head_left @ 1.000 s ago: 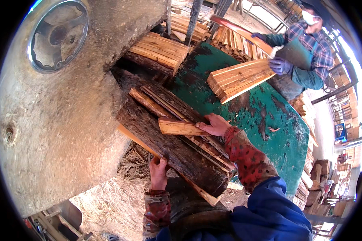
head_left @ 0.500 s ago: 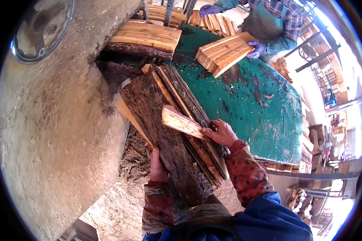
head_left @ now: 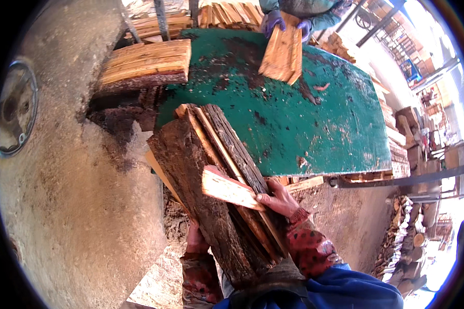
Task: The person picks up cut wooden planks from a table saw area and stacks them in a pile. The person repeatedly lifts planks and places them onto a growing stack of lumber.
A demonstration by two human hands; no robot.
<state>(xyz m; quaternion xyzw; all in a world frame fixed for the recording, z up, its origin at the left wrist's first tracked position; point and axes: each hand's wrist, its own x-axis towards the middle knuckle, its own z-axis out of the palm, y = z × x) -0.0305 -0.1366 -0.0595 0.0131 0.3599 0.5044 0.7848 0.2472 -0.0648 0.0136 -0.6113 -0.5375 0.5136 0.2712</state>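
Note:
A bundle of rough wood slabs (head_left: pixel 183 154), dark with bark, is held lengthwise in front of my body. My left hand (head_left: pixel 196 238) grips its left side from below, most of the fingers hidden under the wood. On the right edge, my right hand (head_left: pixel 283 200) closes round the slabs. Its thumb presses a short pale wood piece (head_left: pixel 229 189) lying slantwise across the top. A thin light board (head_left: pixel 162 174) sticks out at the bundle's left side. The bundle's near end comes close to my waist.
A green tabletop (head_left: pixel 335 134), littered with bark bits, lies ahead. Across it, a co-worker's gloved hands (head_left: pixel 273 21) hold several boards (head_left: pixel 282 54). Stacked planks (head_left: pixel 147 62) stand at the far left. A broad dusty machine surface (head_left: pixel 77 195) with a round metal disc (head_left: pixel 16 108) fills the left.
The view has swung, so the table appears higher and more to the left. The co-worker now holds the boards upright with both hands. My hands keep their hold on the slabs.

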